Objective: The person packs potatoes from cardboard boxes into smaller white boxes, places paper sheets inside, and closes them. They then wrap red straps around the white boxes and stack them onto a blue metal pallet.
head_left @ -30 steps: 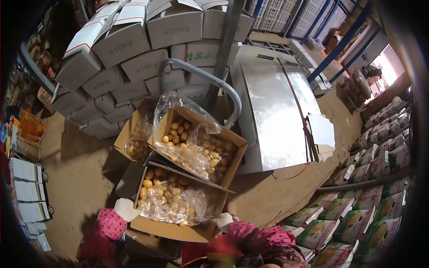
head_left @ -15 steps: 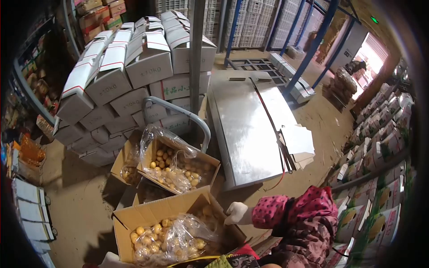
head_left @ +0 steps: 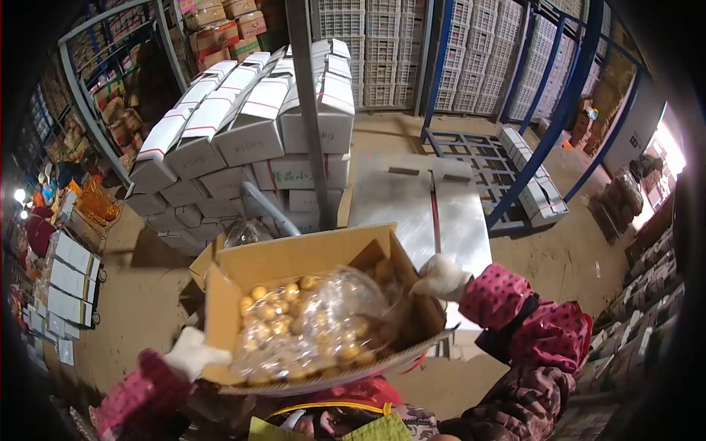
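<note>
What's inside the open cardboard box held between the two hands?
Small, round, yellow-brown produce shows in the box, partly overlaid by clear plastic. Anything beneath the top layer, including the box's bottom, is covered.

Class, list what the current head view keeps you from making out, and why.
Head view: what lies beneath the top potatoes and plastic bag, which cover it.
Head view: where the green lettering ends, behind the metal post.
Head view: the lower part of the grey handle, behind the held box.

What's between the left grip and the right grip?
An open cardboard box, with round yellow-brown produce and clear plastic inside, spans from the left grip to the right grip; seen in the head view.
</note>
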A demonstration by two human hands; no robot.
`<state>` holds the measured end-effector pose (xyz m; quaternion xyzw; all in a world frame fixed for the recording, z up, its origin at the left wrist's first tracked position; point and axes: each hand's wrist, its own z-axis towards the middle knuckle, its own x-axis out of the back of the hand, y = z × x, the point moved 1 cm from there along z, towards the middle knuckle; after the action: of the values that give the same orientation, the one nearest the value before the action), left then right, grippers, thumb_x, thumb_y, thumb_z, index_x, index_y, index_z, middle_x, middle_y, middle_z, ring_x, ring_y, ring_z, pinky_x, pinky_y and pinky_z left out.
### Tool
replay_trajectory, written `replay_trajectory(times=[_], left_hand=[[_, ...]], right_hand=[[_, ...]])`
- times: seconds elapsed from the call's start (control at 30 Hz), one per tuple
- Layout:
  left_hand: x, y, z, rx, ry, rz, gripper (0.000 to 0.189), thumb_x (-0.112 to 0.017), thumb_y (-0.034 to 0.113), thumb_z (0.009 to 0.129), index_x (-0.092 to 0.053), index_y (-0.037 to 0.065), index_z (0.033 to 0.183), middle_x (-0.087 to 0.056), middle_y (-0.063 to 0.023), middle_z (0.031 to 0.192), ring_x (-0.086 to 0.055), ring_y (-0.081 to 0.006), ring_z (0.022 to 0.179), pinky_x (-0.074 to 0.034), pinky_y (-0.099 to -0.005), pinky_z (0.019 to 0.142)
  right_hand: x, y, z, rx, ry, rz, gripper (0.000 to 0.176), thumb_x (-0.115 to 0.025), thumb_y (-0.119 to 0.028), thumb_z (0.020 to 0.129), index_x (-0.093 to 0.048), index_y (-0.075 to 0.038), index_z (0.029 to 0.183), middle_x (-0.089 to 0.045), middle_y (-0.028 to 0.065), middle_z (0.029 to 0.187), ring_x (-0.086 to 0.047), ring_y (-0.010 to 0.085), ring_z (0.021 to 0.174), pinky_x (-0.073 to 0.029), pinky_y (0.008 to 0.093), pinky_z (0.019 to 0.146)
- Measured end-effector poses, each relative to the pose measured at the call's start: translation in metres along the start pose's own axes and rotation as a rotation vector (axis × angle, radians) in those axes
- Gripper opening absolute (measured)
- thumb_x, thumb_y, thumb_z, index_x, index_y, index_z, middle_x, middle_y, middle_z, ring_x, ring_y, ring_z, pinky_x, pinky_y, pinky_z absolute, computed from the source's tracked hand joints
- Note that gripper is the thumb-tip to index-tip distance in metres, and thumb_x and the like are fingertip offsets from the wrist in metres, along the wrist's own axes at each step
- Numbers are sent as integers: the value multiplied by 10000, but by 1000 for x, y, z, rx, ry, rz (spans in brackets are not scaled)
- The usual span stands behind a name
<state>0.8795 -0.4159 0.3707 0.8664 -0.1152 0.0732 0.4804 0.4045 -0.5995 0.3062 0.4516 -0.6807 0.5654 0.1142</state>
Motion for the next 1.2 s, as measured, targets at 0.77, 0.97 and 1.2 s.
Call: replay_trajectory(times=[0.77, 0.97, 1.2], left_hand=[[-236, 22, 343, -205, -366, -1158, 628, -367, 489, 1048, -400, 64, 1509, -512, -122, 1465, -533, -303, 1298, -426, -456, 1140], [-253, 74, 355, 19, -143, -913, 789, -358, 638, 997, -344, 61, 1536, -454, -174, 1521, -502, -371, 1351, -469, -548, 1088], [-290, 101, 558, -129, -36, -578, 322, -421, 169, 1060, -587, -57, 1218, -684, -126, 1014, -687, -243, 908, -561, -393, 794]], right_hand=[[52, 198, 13, 115, 711, 750, 936, -834, -23, 717, -337, 9, 1509, -571, 164, 1363, -599, 243, 1195, -558, 344, 937], [68, 206, 65, -63, 752, 838, 771, -750, 107, 684, -406, -33, 1360, -555, 110, 1280, -564, 206, 1141, -495, 345, 977], [114, 284, 139, -208, 952, 806, 710, -659, 64, 856, -334, -68, 1474, -583, 102, 1138, -619, 175, 908, -552, 325, 665]])
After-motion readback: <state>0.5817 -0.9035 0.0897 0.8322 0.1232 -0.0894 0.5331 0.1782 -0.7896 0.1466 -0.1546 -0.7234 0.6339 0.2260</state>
